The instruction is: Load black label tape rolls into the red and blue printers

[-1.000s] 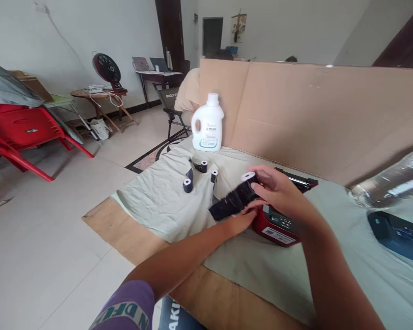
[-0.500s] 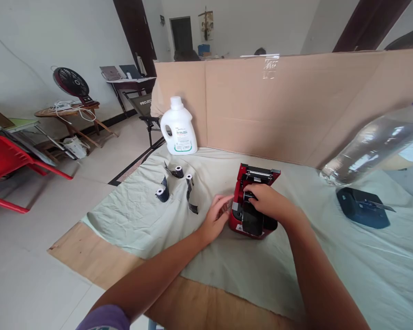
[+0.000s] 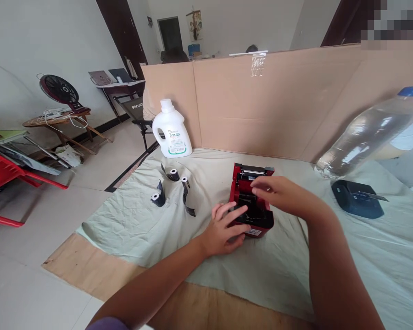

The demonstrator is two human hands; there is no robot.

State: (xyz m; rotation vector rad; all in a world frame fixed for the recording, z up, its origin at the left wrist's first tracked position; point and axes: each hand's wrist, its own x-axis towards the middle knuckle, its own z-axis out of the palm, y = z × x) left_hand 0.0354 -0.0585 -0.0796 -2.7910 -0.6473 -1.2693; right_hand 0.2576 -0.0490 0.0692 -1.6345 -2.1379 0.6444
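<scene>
A small red and black receipt printer point(image 3: 263, 224) sits on the cloth with its lid point(image 3: 253, 170) raised. Its inside is dark, and a black roll point(image 3: 247, 199) partly shows there. My left hand point(image 3: 226, 231) rests against the printer's front left side, fingers spread, holding nothing. Above the right side of the opening is my right hand point(image 3: 278, 195), its fingers stretched toward the lid and nothing visible in them. To the left lie three small rolls with loose black strips: one near roll point(image 3: 158, 197), one far roll point(image 3: 174, 174) and one unwound roll point(image 3: 187, 197).
A white detergent bottle point(image 3: 172, 133) stands at the back left, before a cardboard wall point(image 3: 254, 110). On the right are a large clear plastic bottle point(image 3: 365, 137), leaning, and a dark blue flat device point(image 3: 356, 201) with a blade-like strip on top. Bare wood point(image 3: 89, 261) shows along the table's front edge.
My right hand has lifted off the roll inside the printer. My left hand has shifted from the printer's left side onto its front left, fingers spreading. The view has turned slightly.
</scene>
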